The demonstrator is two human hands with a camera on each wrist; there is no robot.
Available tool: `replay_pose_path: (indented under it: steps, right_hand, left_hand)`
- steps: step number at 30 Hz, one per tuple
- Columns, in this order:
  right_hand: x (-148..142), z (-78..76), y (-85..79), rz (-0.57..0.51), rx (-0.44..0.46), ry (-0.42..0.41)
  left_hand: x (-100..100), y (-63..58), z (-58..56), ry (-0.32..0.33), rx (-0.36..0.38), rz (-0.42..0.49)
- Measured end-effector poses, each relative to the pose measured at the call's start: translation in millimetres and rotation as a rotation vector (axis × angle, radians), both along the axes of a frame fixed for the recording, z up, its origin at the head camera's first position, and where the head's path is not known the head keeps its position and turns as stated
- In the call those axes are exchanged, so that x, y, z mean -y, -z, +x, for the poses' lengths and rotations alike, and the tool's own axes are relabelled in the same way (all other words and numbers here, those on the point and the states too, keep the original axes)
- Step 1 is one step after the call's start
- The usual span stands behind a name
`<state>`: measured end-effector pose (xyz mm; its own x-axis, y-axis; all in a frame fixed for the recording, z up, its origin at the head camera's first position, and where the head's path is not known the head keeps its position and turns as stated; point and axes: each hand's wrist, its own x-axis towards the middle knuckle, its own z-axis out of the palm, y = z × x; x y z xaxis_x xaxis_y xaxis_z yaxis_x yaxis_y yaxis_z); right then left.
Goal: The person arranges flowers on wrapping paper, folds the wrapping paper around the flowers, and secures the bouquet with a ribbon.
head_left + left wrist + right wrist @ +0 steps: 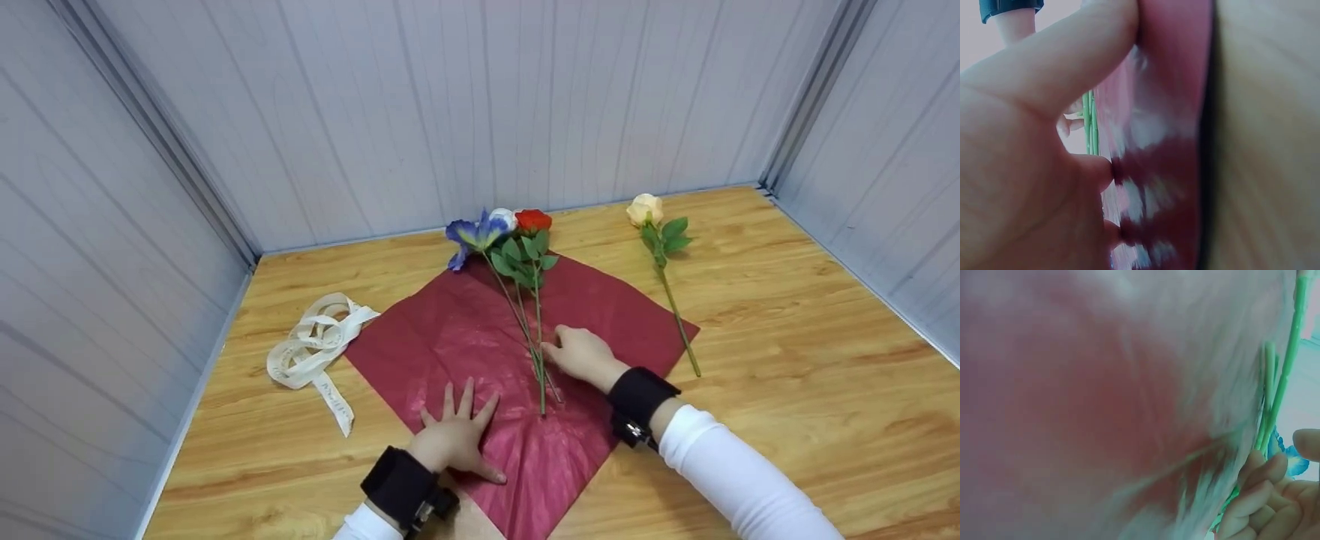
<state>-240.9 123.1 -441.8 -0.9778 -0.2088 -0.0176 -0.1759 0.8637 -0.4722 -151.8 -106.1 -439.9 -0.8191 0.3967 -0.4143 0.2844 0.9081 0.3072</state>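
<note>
In the head view my left hand (pixel 454 439) presses flat on the near left part of a dark red sheet of wrapping paper (pixel 435 330), fingers spread. My right hand (pixel 585 354) is beside the flower stems (pixel 538 330), its fingertips at them. The right wrist view shows these fingers (pixel 1261 495) loosely bent by the green stems (pixel 1283 391), with the thumb apart. The stems belong to a blue-purple iris (pixel 478 234), a red rose (pixel 533 220) and a white flower (pixel 503 218) partly hidden behind the iris. Their heads lie at the paper's far corner.
A cream rose (pixel 645 210) with green leaves lies at the right, its stem end beside the paper's right corner. A loosely looped white ribbon (pixel 319 341) lies at the left. Pale panels (pixel 450 112) wall the wooden table (pixel 810 360) at the back and sides.
</note>
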Motion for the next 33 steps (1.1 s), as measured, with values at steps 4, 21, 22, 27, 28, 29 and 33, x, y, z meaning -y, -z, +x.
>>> replay_pose_path:
  steps: [4, 21, 22, 27, 28, 29, 33]
  right_hand:
    - [-15, -0.7, -2.4, -0.002, -0.015, 0.034]
    - [-51, -5.0, -2.3, -0.042, -0.048, 0.124]
    - [-53, -5.3, -2.8, -0.043, -0.054, 0.131]
    - [-69, -7.6, -6.1, -0.035, -0.067, 0.174]
    - [-72, -7.8, -7.0, -0.031, -0.065, 0.183]
    - [-76, -8.0, -8.0, -0.029, -0.06, 0.191]
    - [-90, -8.1, -10.5, -0.013, -0.061, 0.212]
  left_hand:
    - [0, -0.1, -0.1, 0.003, -0.001, 0.002]
    - [0, -0.8, -0.4, -0.002, 0.007, 0.013]
    - [0, -0.8, -0.4, -0.002, 0.009, 0.012]
    - [-1, -0.5, 0.7, -0.002, -0.004, 0.013]
    - [-1, -0.4, 0.7, -0.001, -0.005, 0.013]
    - [-1, -0.3, 0.8, -0.001, -0.006, 0.011]
    - [-1, -0.7, 0.4, 0.001, -0.003, 0.007]
